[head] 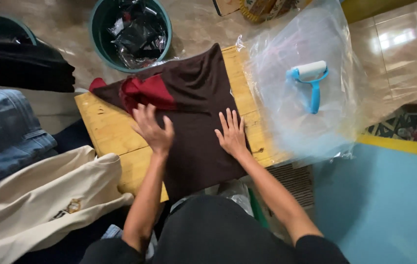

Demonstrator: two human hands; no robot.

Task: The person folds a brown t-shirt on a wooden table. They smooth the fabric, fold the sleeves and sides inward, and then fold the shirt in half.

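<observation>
Both hands lie flat and open on the dark brown garment [196,122], and between the left hand [153,128] and the right hand [232,134] a bare strip of cloth gives free passage straight ahead. Outward from the left hand the yellow wooden board [106,127] is bare to its edge, but beyond it the cream garment [42,200] and the folded jeans [8,132] crowd in. Outward from the right hand the clear plastic bag [306,117] with the blue lint roller [310,80] bars the way, and ahead stands the green bucket [131,34].
</observation>
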